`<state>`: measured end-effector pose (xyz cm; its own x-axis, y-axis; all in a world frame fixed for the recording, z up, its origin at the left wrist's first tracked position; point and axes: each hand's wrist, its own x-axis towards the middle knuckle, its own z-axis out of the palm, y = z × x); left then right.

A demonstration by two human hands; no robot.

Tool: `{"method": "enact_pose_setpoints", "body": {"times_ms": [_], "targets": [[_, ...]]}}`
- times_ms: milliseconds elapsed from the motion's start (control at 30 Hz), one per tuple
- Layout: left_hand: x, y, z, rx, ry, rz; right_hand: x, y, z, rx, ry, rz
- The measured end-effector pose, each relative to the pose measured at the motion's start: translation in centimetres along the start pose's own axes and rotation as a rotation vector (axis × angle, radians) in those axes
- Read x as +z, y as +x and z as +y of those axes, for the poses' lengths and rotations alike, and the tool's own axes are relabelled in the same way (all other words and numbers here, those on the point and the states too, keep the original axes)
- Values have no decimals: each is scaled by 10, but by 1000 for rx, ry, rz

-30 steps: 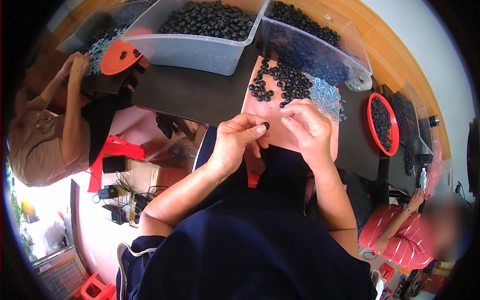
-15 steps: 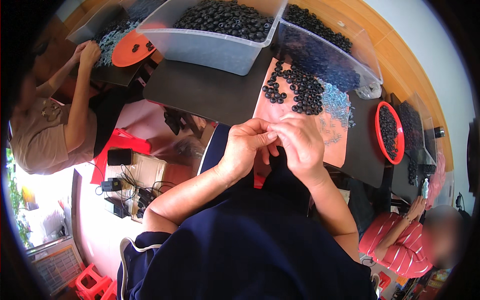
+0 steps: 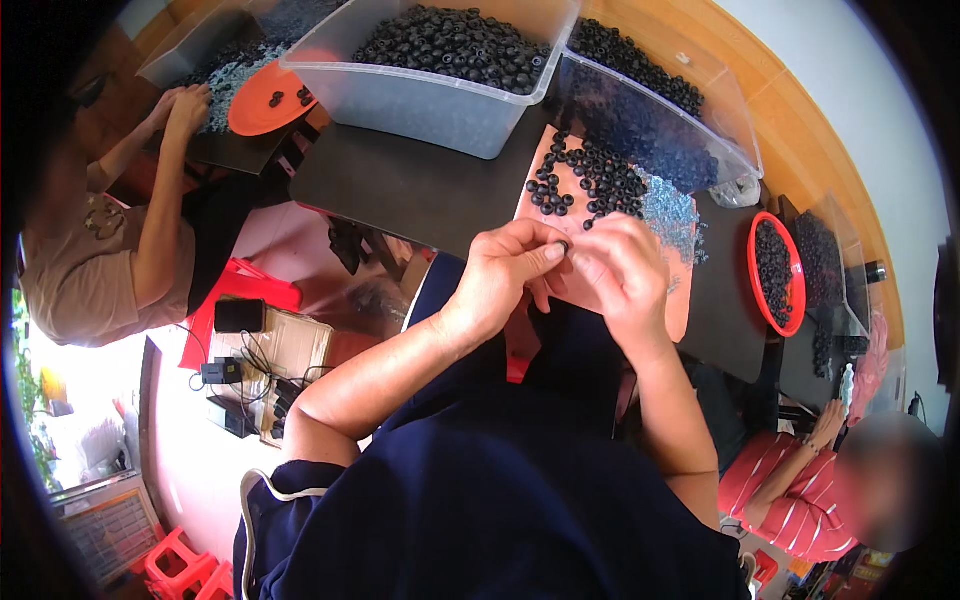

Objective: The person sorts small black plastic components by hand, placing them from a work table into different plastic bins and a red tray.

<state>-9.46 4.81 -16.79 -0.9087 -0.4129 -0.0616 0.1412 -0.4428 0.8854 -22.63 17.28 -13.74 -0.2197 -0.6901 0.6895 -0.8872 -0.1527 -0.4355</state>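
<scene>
Between the thumb and forefinger of my left hand (image 3: 500, 275) is a small round black part (image 3: 563, 246), like the hollow bead-shaped ones on the table. Close beside it, my right hand (image 3: 628, 270) has bent fingers drawn together; anything held in them is too small or hidden to make out. Just beyond my hands, loose black parts (image 3: 608, 180) lie on a pinkish-orange board (image 3: 535, 200). To their right is a heap of small clear bluish pieces (image 3: 672, 212), partly behind my right hand.
Two clear plastic bins, a left one (image 3: 425, 115) and a right one (image 3: 660, 100), hold many black parts behind the board. A red bowl (image 3: 798, 290) of black parts is at the right. Co-workers sit at left (image 3: 110, 250) and right (image 3: 790, 495). Cables (image 3: 270, 375) hang over a carton at lower left.
My hands have parted slightly, the right one shifting rightward over the board's near edge. The black part in my left fingertips now shows.
</scene>
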Motion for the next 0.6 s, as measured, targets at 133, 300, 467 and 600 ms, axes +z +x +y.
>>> {"method": "enact_pose_setpoints", "body": {"times_ms": [133, 300, 467, 600], "targets": [[-9, 5, -7, 12, 151, 80, -5, 13, 39, 140, -188, -59], [-12, 3, -9, 56, 183, 31, 6, 35, 77, 93, -703, -204], [-15, 4, -13, 58, 182, 4, 26, 44, 85, 127, -816, -357], [-15, 1, -15, 105, 185, -1, 24, 49, 84, 118, -686, -322]]}}
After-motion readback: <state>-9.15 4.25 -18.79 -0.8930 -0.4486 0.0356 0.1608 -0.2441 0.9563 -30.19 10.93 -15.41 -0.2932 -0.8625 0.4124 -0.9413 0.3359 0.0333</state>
